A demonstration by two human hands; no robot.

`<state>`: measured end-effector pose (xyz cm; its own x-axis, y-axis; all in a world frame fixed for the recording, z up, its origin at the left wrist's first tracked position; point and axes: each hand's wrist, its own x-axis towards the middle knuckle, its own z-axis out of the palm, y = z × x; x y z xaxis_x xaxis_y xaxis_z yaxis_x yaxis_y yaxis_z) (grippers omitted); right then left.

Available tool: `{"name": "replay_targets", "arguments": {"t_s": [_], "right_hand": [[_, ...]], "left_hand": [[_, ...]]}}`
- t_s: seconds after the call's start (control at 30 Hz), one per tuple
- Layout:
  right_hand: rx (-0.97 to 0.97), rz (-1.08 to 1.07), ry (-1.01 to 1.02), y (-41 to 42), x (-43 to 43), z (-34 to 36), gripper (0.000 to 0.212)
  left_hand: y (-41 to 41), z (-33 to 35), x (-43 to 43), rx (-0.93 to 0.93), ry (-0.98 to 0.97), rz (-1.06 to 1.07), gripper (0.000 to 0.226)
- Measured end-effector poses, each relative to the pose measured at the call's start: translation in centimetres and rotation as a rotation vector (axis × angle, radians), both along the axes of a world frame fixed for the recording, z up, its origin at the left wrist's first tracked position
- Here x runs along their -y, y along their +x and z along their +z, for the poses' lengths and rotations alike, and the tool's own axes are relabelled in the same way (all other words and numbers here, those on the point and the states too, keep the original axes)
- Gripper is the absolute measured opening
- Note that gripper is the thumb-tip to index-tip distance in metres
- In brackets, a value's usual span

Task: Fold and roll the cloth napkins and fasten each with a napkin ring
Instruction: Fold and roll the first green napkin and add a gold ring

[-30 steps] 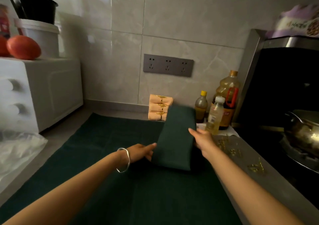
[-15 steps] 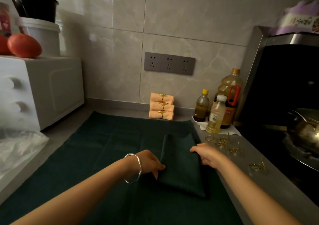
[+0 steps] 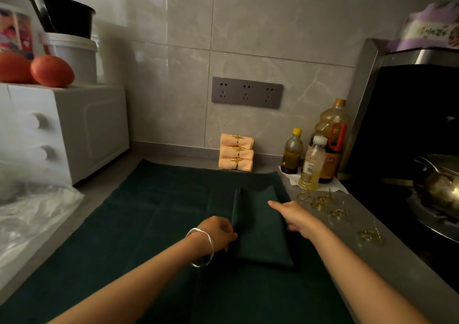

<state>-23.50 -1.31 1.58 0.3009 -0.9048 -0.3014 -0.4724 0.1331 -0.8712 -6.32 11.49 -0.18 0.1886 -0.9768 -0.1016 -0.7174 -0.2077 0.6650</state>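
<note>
Already done (head view): three peach napkins (image 3: 236, 155) rolled, ringed, stacked by the wall
In hand: green napkin (image 3: 260, 234) folded into a strip, flat on the green cloth (image 3: 149, 224)
Left hand (image 3: 218, 233): curled fingers pinch its left edge
Right hand (image 3: 293, 215): straight fingers press its right side
To do: rolling, then one of the loose rings (image 3: 323, 202) just beside

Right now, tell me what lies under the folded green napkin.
The folded napkin lies on a larger dark green cloth spread over the grey counter. Anything between them is covered and cannot be seen.
</note>
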Motion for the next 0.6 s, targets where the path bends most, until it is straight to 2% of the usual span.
{"name": "replay_targets", "arguments": {"t_s": [0.07,0.2,0.33,0.43,0.6], "right_hand": [[-0.083,0.074,0.016,-1.1,-2.0,1.0,0.041],[-0.268,0.218,-0.077,-3.9,-6.8,0.7,0.038],[-0.151,0.132,-0.244,-5.0,-8.8,-1.0,0.03],[-0.219,0.08,-0.423,-5.5,-9.6,-2.7,0.015],[-0.323,0.028,-0.661,-5.6,-10.2,-4.3,0.029]], "left_hand": [[0.0,0.2,-0.2,-0.018,-0.002,0.006,0.022],[-0.3,0.2,-0.7,-0.08,-0.028,0.025,0.021],[-1.0,0.3,-2.1,-0.165,-0.036,0.004,0.021],[-1.5,0.0,-3.7,-0.162,-0.02,-0.027,0.019],[-1.8,-0.4,-4.8,-0.108,-0.031,-0.022,0.021]]}}
